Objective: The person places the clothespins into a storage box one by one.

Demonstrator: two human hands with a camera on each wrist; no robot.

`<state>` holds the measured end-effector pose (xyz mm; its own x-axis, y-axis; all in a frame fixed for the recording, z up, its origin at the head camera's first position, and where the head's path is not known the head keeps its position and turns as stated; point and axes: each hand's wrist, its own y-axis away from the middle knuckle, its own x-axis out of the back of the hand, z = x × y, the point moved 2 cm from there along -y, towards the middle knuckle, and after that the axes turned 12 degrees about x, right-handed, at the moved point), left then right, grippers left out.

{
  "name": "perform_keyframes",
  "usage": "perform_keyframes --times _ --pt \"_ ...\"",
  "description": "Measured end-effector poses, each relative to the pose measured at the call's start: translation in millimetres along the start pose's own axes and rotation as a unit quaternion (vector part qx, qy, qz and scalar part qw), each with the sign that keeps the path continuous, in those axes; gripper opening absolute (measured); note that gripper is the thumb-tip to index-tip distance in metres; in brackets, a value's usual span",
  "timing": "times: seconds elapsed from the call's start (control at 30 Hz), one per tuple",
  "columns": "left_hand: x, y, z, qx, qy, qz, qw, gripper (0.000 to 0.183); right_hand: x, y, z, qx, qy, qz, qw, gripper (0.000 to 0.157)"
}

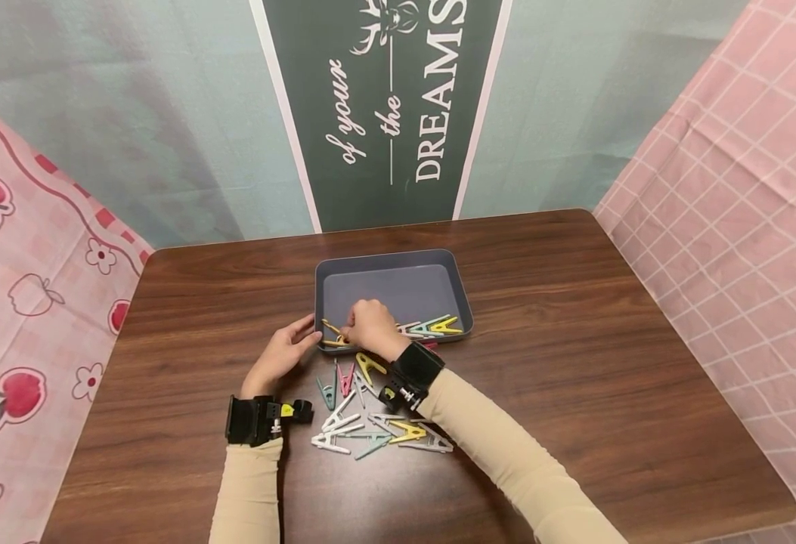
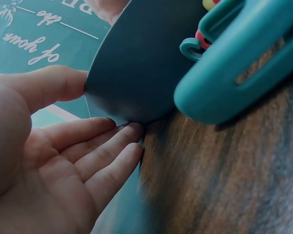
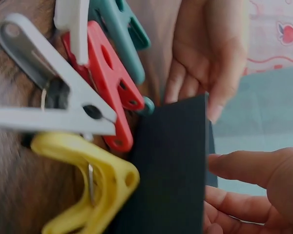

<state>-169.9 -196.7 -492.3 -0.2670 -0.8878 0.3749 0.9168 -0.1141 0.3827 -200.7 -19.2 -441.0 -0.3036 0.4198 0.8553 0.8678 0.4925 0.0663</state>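
Note:
A grey rectangular tray [image 1: 398, 264] lies on the table. My left hand [image 1: 287, 353] is at its near left corner; in the left wrist view the thumb [image 2: 63, 85] touches the wall and the straight fingers [image 2: 105, 156] lie against the lower edge. My right hand [image 1: 373, 326] reaches into the tray, fingers curled at the end of an orange-yellow clothespin [image 1: 329, 330]; the tray wall hides the fingertips in the right wrist view. Right of that hand, white, light blue and yellow clothespins [image 1: 447, 326] lie along the tray's near side.
Before the tray lie several loose clothespins: a dark teal one [image 1: 327, 394], a pink-red one [image 3: 107, 78], a yellow one [image 3: 93, 178], a grey-white one [image 3: 63, 83], and a cluster of white, light blue and yellow ones [image 1: 407, 431]. Curtains hang behind the wooden table [image 1: 574, 340].

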Motion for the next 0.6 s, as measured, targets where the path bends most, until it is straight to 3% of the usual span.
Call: perform_keyframes --times 0.37,0.6 --pt "0.2 1.0 2.1 -0.001 -0.004 -0.002 1.0000 0.056 30.6 16.4 21.8 0.014 -0.027 0.054 0.998 0.015" --pt "0.4 1.0 1.2 0.002 0.001 0.000 1.0000 0.056 44.9 34.1 35.7 0.008 -0.054 0.067 0.996 0.018"
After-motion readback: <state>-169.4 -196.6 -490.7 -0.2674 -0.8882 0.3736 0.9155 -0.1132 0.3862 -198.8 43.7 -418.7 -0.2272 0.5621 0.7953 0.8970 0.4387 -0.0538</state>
